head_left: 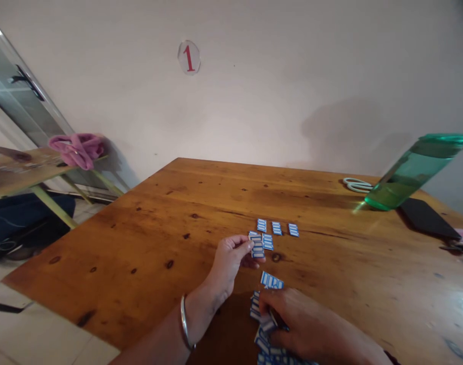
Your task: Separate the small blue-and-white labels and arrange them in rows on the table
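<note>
The wooden table (186, 213) is the largest thing here, and on its far right side stands a green bottle (417, 170), which looks strongly tilted, perhaps only from the wide lens; if it really leans, a push on the table could tip it, but it is well apart from the hands. The left hand (227, 258) is nearly closed, with thumb and fingers pinching a held card (258, 248). The right hand (300, 319) is curled over the loose pile (264, 342) near the table's close edge; it seems to grip a card, but blur does not let me tell. Its knuckles could sweep cards sideways, because they lie overlapping and loose. Beyond the left hand, three small cards (276, 228) make a spaced row, and one nearer card (268, 242) lies partly behind the held one. These could be pushed out of line if the left fingers come down carelessly.
</note>
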The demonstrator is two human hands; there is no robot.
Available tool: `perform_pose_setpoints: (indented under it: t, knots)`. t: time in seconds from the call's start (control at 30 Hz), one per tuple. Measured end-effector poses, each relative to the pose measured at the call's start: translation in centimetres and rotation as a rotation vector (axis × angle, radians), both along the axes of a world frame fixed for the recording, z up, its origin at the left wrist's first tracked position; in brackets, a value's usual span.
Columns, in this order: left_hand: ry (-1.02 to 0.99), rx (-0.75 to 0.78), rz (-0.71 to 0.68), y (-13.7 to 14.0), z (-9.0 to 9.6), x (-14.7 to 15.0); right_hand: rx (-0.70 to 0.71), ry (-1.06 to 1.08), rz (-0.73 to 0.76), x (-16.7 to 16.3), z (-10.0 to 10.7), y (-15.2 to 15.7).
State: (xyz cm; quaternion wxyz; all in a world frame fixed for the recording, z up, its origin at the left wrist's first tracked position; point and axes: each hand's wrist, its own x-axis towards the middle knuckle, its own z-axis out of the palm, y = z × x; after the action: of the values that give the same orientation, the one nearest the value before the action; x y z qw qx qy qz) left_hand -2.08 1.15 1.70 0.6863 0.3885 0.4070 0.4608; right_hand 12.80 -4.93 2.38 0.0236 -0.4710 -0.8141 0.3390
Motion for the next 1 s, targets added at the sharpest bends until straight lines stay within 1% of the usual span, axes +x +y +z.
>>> perform_pose_setpoints:
  t: [0.17,0.33,0.43,0.57,0.63,0.67,0.87,0.93,1.0]
  knots:
    - [0.001,0.002,0.002,0.0,0.0,0.1,0.033,-0.006,-0.007,-0.1,-0.4,-0.1]
    - [0.011,-0.005,0.005,-0.1,0.1,0.1,0.04,0.002,-0.042,-0.3,-0.2,-0.3]
    - [0.014,-0.008,0.008,-0.1,0.2,0.2,0.075,-0.033,-0.06,-0.9,-0.1,-0.5]
    - [0.013,-0.001,0.013,-0.1,0.1,0.3,0.088,-0.095,-0.012,-1.8,0.0,-0.6]
    - [0.021,0.001,0.013,-0.1,0.0,0.3,0.115,-0.064,0.015,-2.0,0.0,-0.6]
    - [0.026,0.002,0.012,-0.1,0.0,0.2,0.139,-0.032,0.004,-2.1,0.0,-0.6]
    - [0.061,0.026,0.0,-0.1,0.0,0.2,0.287,0.204,-0.251,-1.3,0.1,0.3]
    - [0.08,0.045,-0.003,-0.1,-0.2,0.2,0.348,0.253,-0.308,-1.0,0.0,0.7]
    - [0.099,0.07,-0.012,-0.2,-0.3,0.3,0.402,0.257,-0.329,-0.7,-0.2,0.9]
